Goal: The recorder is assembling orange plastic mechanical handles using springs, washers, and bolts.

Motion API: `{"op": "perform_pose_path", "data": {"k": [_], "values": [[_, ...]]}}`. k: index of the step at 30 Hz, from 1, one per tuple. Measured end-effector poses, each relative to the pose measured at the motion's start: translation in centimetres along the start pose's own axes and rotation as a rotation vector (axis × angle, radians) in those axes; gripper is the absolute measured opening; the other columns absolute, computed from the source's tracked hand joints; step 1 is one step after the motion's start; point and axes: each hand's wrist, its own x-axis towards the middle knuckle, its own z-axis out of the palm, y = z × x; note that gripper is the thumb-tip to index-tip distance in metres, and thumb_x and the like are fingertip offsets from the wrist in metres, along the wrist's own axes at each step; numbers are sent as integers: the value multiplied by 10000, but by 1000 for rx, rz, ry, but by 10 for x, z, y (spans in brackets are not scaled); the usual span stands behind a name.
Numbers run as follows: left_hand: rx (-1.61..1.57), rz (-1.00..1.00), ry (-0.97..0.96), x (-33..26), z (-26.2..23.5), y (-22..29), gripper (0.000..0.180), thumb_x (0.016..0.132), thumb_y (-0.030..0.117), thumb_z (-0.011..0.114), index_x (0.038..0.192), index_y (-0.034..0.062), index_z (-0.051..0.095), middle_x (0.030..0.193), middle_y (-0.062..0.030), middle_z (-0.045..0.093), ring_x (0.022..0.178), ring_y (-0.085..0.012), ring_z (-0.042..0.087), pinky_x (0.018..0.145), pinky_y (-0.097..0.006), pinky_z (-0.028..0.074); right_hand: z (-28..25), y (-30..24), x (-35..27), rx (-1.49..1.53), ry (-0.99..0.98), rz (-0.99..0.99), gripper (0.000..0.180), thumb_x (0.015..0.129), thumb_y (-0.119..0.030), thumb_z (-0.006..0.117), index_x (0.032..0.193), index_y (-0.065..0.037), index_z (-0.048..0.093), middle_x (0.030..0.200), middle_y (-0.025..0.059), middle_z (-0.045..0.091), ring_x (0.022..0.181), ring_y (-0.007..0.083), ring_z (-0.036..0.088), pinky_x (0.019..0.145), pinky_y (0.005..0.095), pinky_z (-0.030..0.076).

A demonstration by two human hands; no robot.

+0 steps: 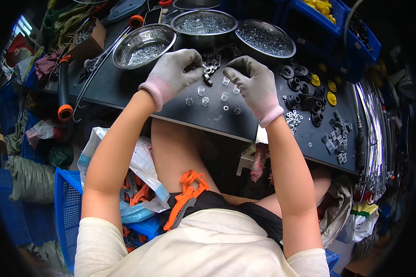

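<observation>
Hovering mid-worktop (125,87), grey-gloved left hand (173,71) and right hand (254,83) curl, grips pinching small parts above loose silver coil springs (203,94), near edge bare.

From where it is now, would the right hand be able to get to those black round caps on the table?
Probably yes. The right hand hovers just left of the black round caps, and only bare dark table lies between them, with nothing stacked in the way.

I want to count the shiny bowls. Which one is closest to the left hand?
The leftmost bowl. Its rim sits just above and beside the gloved left hand. The middle bowl and the right bowl lie further over, toward the right hand.
</observation>
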Motion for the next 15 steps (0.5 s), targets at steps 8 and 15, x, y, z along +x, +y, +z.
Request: {"op": "perform_pose_path", "data": {"k": [8,15], "values": [[-77,4,-7,-11,1,-9,149,848,102,657,938,-13,633,747,-31,609,650,-67,532,629,-232,476,-19,-9,-6,-779,-189,144,231,825,-183,704,1033,-83,686,966,145,696,961,294,667,873,382,516],[-229,-16,37,-16,5,0,136,885,94,621,969,-12,608,771,-24,603,675,-67,522,654,-224,467,-17,-10,-4,-633,-25,158,288,902,-330,617,967,-61,695,912,176,688,916,340,663,842,422,524]]}}
